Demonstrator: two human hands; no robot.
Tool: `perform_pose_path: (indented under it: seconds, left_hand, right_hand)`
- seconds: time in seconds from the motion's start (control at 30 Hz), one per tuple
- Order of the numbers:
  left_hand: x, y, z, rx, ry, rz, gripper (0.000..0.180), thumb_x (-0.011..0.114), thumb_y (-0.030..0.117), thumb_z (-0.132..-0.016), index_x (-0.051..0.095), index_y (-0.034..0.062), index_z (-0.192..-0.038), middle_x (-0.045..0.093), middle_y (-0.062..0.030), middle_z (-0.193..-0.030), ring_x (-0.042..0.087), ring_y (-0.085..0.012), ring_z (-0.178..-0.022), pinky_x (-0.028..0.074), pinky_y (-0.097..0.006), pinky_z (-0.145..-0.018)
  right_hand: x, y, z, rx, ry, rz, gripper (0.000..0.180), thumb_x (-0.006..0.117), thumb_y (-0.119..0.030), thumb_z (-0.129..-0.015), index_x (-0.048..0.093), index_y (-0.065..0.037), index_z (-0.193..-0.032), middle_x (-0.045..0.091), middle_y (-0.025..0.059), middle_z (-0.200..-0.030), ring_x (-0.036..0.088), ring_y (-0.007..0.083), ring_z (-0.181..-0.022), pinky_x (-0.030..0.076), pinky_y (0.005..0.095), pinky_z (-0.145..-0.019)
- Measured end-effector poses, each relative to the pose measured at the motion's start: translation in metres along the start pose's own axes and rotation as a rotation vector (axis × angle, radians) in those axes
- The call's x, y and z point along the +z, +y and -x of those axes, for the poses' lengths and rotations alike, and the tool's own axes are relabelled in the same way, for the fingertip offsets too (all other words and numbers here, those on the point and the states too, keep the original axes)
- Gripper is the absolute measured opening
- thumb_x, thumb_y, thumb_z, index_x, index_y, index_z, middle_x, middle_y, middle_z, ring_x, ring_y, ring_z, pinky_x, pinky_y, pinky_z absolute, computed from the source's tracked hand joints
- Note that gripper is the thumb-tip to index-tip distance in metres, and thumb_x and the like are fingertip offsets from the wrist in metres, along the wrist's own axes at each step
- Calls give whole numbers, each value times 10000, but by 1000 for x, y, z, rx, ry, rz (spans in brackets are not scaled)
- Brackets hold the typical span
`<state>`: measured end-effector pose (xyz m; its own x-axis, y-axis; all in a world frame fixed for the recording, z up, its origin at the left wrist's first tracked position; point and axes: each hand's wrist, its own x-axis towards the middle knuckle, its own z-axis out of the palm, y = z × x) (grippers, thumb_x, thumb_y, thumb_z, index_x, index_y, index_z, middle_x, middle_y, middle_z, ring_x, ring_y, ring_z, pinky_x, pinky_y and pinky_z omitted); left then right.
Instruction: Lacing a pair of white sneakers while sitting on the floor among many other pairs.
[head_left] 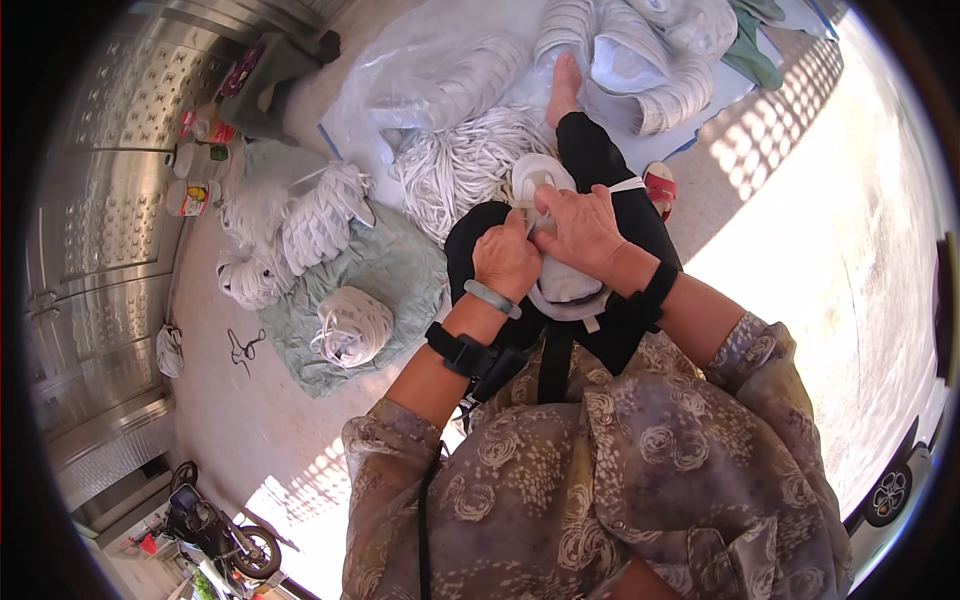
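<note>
The left grip (507,262) and right grip (580,230) both hold a white shoe (572,284) on the lap (640,225). A heap of white laces (462,170) lies just ahead, and another shoe (356,325) sits on a green cloth (395,238).

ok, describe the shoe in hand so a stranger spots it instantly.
Find the large heap of white cords, upper centre. Just lower right, above black trousers, the left hand and right hand hold a pale shoe. It alone is in hand; the white bundles on the green cloth lie untouched.
</note>
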<state>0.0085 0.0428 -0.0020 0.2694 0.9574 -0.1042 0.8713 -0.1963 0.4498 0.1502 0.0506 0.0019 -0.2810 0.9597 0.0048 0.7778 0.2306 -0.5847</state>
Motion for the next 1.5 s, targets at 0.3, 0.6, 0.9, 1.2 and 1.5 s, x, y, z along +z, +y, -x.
perform_pose_path:
  seconds: [0.3,0.6,0.9,1.2,1.5]
  left_hand:
    - [3,-3,9,137,80,159,287,498,59,-681,479,-2,-960,595,-205,-727,579,-374,-734,438,-473,-676]
    - [3,-7,-5,138,44,192,358,474,65,-654,548,10,-1000,598,-223,-809,556,-398,-813,425,-470,-751]
    - [1,2,0,40,16,108,321,498,82,-657,553,15,-966,601,-229,-832,555,-400,-833,423,-470,-764]
    - [1,-1,13,7,96,82,282,507,87,-670,527,25,-945,603,-217,-781,572,-380,-790,433,-470,-738]
    - [1,-17,8,134,76,174,220,506,90,-663,561,60,-874,607,-186,-791,566,-371,-808,435,-453,-748]
  right_hand:
    - [14,10,19,-197,186,145,299,564,-167,-672,427,-105,-930,566,90,-762,574,273,-769,283,478,-873]
    - [25,17,13,-283,301,192,280,575,-155,-666,449,-96,-909,543,77,-730,548,258,-745,308,451,-826]
    - [26,16,22,-278,319,159,305,607,-205,-676,456,-103,-920,546,69,-768,549,250,-766,293,437,-826]
    - [23,2,21,-162,196,161,318,606,-196,-688,453,-121,-957,554,76,-808,565,255,-818,280,441,-829]
    - [22,2,23,-276,275,223,322,608,-186,-682,457,-121,-959,538,69,-781,552,238,-778,281,443,-832]
